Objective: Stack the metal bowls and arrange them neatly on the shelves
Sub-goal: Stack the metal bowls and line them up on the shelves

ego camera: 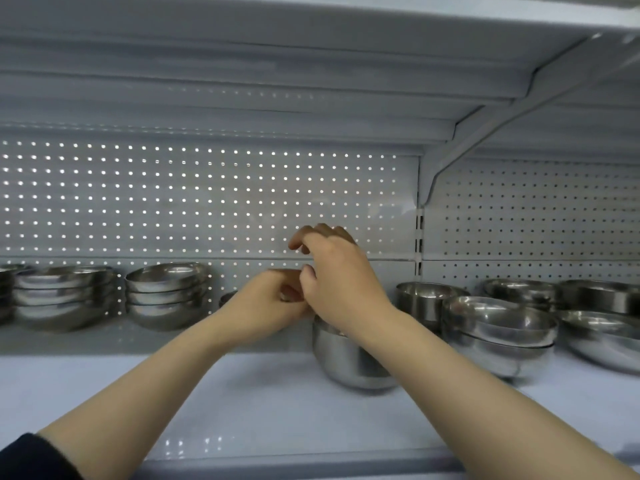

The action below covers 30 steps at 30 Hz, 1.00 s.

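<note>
Silver bowls [353, 358], white perforated shelf [242, 393]

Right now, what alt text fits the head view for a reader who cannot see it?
Both hands, left hand and right hand, meet above a deep steel bowl on a white shelf. Stacked shallow bowls stand left; more metal bowls sit right.

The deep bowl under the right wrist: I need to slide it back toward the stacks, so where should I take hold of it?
Grip the deep bowl at its rim, from above and the front. It stands upright, open upward; its rounded polished wall offers poor purchase. The right hand and wrist cover part of the rim.
</note>
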{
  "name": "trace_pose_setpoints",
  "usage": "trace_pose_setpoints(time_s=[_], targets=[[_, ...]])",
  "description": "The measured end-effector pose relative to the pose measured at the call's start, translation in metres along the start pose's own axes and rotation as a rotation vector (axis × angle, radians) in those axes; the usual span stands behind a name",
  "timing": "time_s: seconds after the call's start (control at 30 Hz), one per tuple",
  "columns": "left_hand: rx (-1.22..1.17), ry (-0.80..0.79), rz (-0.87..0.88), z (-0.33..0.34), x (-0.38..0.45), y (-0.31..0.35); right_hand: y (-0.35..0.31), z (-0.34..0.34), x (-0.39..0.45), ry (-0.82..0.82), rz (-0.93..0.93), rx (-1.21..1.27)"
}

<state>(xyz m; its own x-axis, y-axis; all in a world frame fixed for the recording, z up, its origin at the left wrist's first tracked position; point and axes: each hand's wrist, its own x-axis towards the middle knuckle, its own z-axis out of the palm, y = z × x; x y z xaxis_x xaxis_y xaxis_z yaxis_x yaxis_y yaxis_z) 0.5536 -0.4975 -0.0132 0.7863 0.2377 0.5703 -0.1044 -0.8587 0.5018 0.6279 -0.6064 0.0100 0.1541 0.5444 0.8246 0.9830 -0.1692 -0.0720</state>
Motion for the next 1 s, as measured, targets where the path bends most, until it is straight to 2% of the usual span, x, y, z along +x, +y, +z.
trace_pose_setpoints(time_s=[0.1,0.37,0.5,0.6,0.7,0.8,0.87,0.93,1.0], targets=[[-0.020,-0.072,0.046,0.008,-0.004,-0.005,0.014,-0.010,-0.010,-0.025,0.015,-0.001],[0.249,0.145,-0.024,0.006,-0.001,-0.031,0.037,-0.006,-0.010,0.043,0.106,0.064],[0.283,0.225,-0.042,0.003,-0.001,-0.040,0.053,-0.004,-0.005,0.084,0.228,0.158],[0.308,0.229,-0.022,0.005,0.000,-0.040,0.059,-0.006,0.001,0.123,0.253,0.206],[0.277,0.189,0.027,0.006,-0.002,-0.032,0.056,-0.005,0.004,0.130,0.242,0.219],[0.030,0.099,0.087,0.007,-0.008,-0.022,0.058,-0.007,-0.002,0.098,0.253,0.211],[-0.092,-0.052,0.079,0.007,-0.011,-0.018,0.060,-0.012,-0.006,0.046,0.265,0.219],[-0.051,-0.227,0.073,0.008,-0.013,-0.019,0.058,-0.017,-0.009,-0.007,0.265,0.199],[0.017,-0.314,0.078,0.010,-0.012,-0.021,0.055,-0.018,-0.014,-0.070,0.266,0.188]])
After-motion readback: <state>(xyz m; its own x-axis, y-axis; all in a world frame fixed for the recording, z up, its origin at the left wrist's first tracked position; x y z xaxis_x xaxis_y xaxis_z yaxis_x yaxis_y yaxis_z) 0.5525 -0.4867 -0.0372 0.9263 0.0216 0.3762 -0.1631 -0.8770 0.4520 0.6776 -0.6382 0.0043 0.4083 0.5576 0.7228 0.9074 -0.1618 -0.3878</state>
